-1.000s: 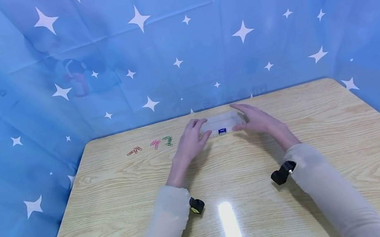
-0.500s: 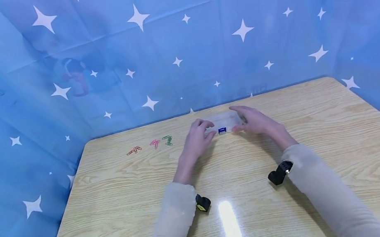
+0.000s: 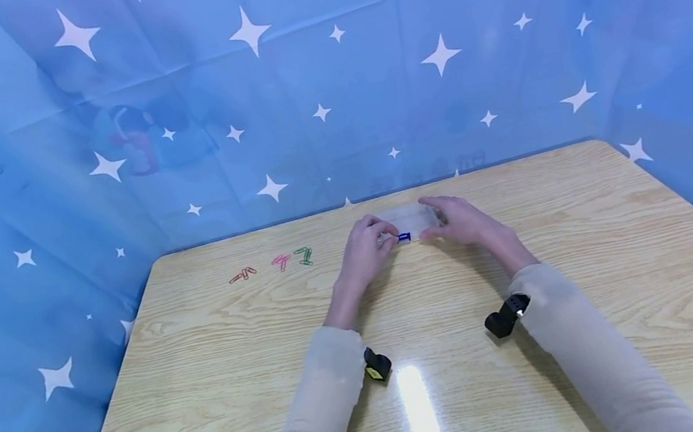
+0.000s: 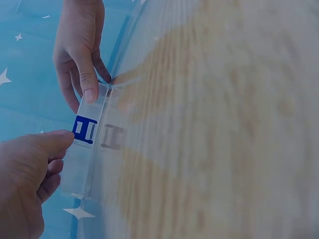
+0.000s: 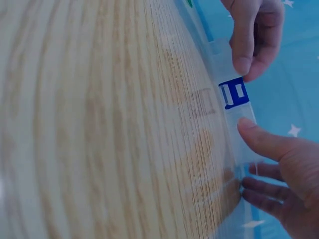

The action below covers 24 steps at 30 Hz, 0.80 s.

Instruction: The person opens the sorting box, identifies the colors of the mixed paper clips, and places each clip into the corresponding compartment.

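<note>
A clear plastic box (image 3: 407,216) with a blue latch (image 3: 403,237) on its front side lies near the back of the table. My left hand (image 3: 363,253) is at the box's left part, its thumb and index finger pinching at the edge of the latch, as the right wrist view shows close up. At the other end my right hand (image 3: 467,220) grips the box, thumb on the front face and fingers round the far side. Both wrist views show the latch flat against the front wall. The left hand's fingers partly cover the box's left end.
Left of the box lie small groups of paper clips: red clips (image 3: 243,274), pink clips (image 3: 282,262) and green clips (image 3: 305,256). The wooden table (image 3: 211,391) ends at a blue star-patterned curtain (image 3: 294,64) behind it.
My left hand has moved right along the box front to the latch, and its thumb and fingers have closed together. The right hand stays at the box's right end.
</note>
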Tool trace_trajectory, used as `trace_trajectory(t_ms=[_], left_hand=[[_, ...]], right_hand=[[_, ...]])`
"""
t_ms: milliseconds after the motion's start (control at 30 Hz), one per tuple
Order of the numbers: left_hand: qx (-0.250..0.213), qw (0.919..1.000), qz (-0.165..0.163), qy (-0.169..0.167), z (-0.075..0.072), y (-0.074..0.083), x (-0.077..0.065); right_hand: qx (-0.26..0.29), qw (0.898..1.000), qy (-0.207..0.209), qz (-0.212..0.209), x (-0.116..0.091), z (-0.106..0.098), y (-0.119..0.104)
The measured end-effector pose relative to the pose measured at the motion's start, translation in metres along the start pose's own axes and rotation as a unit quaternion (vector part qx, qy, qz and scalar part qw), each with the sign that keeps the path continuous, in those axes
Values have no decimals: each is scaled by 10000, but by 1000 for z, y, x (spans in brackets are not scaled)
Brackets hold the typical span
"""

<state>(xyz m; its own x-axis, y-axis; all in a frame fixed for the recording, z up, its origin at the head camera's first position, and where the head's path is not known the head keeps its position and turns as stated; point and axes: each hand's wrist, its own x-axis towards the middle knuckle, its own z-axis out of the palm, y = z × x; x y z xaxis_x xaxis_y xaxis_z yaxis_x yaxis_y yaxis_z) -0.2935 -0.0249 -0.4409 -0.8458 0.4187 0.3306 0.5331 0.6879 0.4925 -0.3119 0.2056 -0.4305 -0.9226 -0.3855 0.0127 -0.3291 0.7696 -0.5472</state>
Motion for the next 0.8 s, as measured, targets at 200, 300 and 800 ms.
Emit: trace_trajectory(t_ms=[200,300,800], left_hand=[[-277,9996,-93,37,3,-3,4],[-501,9985,-200,76,5,-4,5],[-1444,9890,-44,325,13,-15,13]], right_hand=[[52,10000,18,26,-1,0,-1],[77,10000,11,31,0,1,-1],[143,9998,55,132,0,1,0]])
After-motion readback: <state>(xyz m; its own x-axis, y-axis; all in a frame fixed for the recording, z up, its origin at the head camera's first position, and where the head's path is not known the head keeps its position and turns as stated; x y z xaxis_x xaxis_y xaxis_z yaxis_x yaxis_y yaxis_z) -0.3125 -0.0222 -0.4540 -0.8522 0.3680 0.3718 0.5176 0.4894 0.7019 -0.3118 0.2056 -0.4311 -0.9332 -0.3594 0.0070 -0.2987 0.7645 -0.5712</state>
